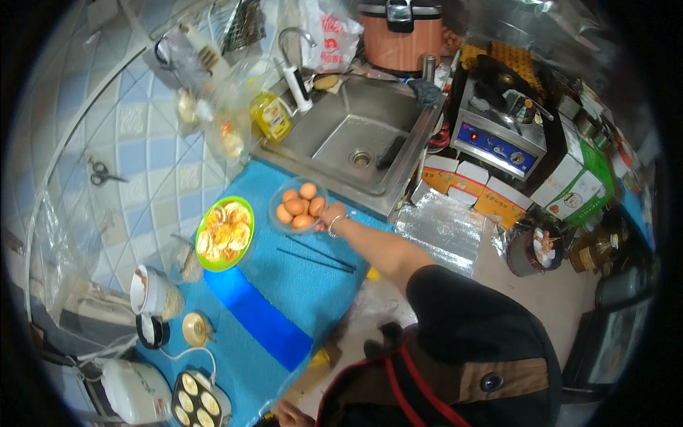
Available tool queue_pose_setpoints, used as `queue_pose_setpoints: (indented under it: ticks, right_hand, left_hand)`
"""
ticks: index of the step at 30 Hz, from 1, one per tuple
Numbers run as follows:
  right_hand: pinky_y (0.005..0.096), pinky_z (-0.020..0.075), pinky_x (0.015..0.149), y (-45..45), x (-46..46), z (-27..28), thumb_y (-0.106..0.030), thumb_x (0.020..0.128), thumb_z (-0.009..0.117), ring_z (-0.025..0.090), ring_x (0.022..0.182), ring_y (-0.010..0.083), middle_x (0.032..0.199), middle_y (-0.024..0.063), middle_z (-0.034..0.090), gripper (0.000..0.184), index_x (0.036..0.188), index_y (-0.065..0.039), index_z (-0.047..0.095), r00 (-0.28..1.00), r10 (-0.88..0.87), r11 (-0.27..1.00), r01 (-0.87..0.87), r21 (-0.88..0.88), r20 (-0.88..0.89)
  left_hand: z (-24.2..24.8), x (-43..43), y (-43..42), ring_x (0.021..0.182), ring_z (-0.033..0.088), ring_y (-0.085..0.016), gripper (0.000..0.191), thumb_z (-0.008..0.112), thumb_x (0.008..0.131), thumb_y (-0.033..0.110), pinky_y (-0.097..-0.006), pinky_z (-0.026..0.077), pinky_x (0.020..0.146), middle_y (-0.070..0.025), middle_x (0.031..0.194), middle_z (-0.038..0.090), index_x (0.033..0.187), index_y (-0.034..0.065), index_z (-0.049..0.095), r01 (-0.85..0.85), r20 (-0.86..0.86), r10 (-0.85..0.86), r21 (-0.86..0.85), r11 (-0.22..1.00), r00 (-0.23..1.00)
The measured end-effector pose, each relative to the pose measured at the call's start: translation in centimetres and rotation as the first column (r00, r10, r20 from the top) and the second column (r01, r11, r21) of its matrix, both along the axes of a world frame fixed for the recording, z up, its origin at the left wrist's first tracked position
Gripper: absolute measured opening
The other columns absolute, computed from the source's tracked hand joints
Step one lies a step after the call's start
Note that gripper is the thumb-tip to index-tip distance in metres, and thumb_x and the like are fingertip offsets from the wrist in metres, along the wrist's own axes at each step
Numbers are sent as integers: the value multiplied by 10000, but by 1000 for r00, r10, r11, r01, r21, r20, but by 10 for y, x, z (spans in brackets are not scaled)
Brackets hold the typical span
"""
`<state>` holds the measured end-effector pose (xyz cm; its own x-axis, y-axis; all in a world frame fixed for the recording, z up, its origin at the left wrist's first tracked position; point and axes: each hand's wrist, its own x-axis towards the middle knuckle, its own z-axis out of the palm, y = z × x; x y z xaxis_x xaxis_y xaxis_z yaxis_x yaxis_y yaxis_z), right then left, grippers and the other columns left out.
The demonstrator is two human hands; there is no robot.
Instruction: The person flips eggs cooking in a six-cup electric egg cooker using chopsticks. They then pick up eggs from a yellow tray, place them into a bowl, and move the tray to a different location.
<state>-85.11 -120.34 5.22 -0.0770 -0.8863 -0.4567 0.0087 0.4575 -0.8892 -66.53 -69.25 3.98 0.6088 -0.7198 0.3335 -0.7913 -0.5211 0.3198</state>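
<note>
My right hand (332, 215) grips the rim of a clear bowl (277, 218) that holds several brown eggs (294, 206). The bowl stands on the blue table covering beside the sink. Left of it is a green oval plate (251, 235) of fried eggs. A pair of black chopsticks (316, 260) lies below the bowl, with a bright blue strip (261, 320) nearer to me. My left hand (291, 415) hangs low by the table's edge at the bottom of the view; what it may hold is hidden. An electric egg cooker (217, 397) with several filled round wells sits near the table's lower left.
Beyond the bowl is a steel sink (315, 173) with a faucet (296, 88) and a yellow detergent bottle (271, 117). A cooker with a blue control panel (496, 147) is at the right. White containers and a pale cord stand along the table's left side.
</note>
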Motion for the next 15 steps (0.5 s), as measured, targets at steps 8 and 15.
queue_pose_setpoints:
  ticks: [8,15]
  right_hand:
    - [292,533,424,-2,-13,11,-65,814,483,635,536,243,698,199,616,188,852,110,542,984,38,999,-33,-35,173]
    - [289,551,460,-40,25,-13,-28,819,441,644,578,257,770,220,609,162,891,104,501,981,33,999,-33,-7,192]
  left_hand:
    - [63,-20,-44,548,207,-43,418,483,935,236,-261,153,476,62,560,259,591,80,304,-163,-605,-121,-393,905,787]
    - [56,-15,-25,431,252,-123,415,479,910,189,-327,198,397,-69,457,306,551,16,364,-266,-468,92,-321,909,879]
